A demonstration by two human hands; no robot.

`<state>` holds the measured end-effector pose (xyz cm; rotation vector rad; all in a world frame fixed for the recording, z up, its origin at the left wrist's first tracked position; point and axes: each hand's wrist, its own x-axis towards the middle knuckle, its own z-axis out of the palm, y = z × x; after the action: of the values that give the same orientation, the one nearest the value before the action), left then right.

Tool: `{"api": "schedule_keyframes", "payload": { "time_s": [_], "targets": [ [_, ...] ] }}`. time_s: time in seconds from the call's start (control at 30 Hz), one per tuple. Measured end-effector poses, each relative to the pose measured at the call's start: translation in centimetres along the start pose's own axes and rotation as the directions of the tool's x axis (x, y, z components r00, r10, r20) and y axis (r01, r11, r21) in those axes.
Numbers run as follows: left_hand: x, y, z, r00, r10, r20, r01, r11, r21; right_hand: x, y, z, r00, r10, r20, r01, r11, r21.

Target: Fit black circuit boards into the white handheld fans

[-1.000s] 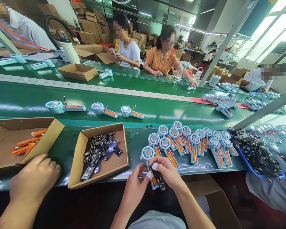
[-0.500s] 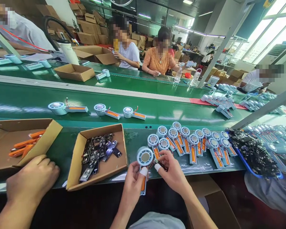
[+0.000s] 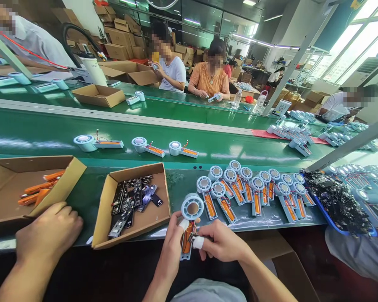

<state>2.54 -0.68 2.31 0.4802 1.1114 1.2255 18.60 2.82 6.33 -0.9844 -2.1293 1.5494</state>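
My left hand (image 3: 173, 237) is closed around the handle of a light blue handheld fan (image 3: 192, 206), its round head tilted up. An orange battery (image 3: 186, 240) lies in the fan's open handle, with thin red wires beside it. My right hand (image 3: 222, 241) pinches a small dark circuit board (image 3: 193, 237) against the handle, mostly hidden by the fingers. White covers wrap both thumbs. Just beyond my hands, several similar open fans (image 3: 229, 175) with batteries and wires lie in a group on the green bench.
A cardboard box (image 3: 167, 199) holds circuit boards (image 3: 135, 197); another box (image 3: 78, 172) holds orange batteries (image 3: 40, 188). A co-worker's fist (image 3: 48, 228) rests left. More fans (image 3: 99, 144) lie on the green conveyor (image 3: 34, 126). A blue basket (image 3: 330, 220) of black boards stands right.
My right hand has moved down and left, bringing the board from beside the fan onto its handle. The fans on the conveyor have shifted right. A co-worker opposite now holds a fan.
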Motion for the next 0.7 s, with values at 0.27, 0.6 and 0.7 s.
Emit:
{"api": "schedule_keyframes", "payload": {
  "time_s": [0.27,0.6,0.7],
  "targets": [
    [-1.0,-0.4,0.7,0.994,0.088,0.069,-0.083,0.994,-0.069,0.6,2.3,2.4,0.963,0.18,-0.203,-0.083,0.908,0.411],
    [-0.8,-0.6,1.4,0.981,0.185,-0.063,-0.155,0.934,0.323,-0.8,1.5,4.2,0.893,0.164,-0.42,0.022,0.914,0.404],
    [-0.8,-0.3,1.8,0.961,0.24,-0.135,-0.174,0.91,0.376,-1.8,1.5,5.3,0.847,0.113,-0.52,0.055,0.954,0.296]
  ]
}}
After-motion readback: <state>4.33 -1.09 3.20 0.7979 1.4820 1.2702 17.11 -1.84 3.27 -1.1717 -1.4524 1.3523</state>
